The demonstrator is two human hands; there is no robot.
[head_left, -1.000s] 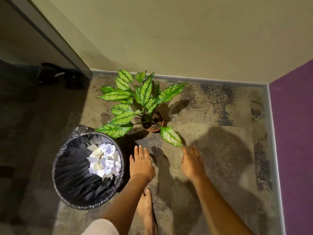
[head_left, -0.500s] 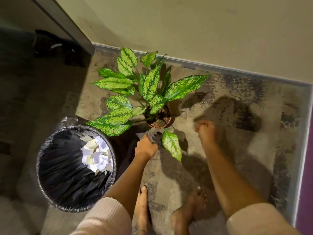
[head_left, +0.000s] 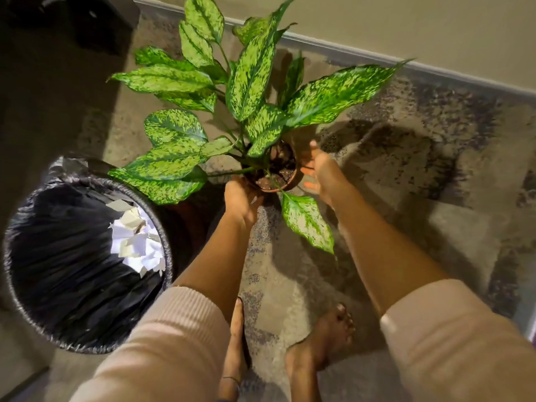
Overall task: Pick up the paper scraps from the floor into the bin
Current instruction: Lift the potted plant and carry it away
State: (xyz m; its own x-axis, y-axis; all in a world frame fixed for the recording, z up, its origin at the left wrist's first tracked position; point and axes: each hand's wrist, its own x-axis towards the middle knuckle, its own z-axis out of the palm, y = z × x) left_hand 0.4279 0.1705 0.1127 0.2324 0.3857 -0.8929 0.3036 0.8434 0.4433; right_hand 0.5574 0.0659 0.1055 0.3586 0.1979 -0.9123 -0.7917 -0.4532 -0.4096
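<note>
Both hands reach down ahead of the bare feet point(head_left: 322, 340). Near and to the left of the left arm stands the bin point(head_left: 58, 271), lined with a black bag. The paper scraps point(head_left: 136, 242) lie heaped inside it against its right wall. I can see no loose scrap on the floor point(head_left: 406, 227).

Further out, the left hand point(head_left: 240, 200) curls round the near-left side of the pot point(head_left: 293, 181) and grips it. The right hand point(head_left: 317, 174) is at the pot's right side with its fingers straight and spread, touching it or just beside it.

The pot is upright, and the plant point(head_left: 251, 71) leans away towards the skirting point(head_left: 377, 58). The bin lies left of both hands, so the left hand is nearer to it. Any scraps left are likely under the pot or its leaves.
</note>
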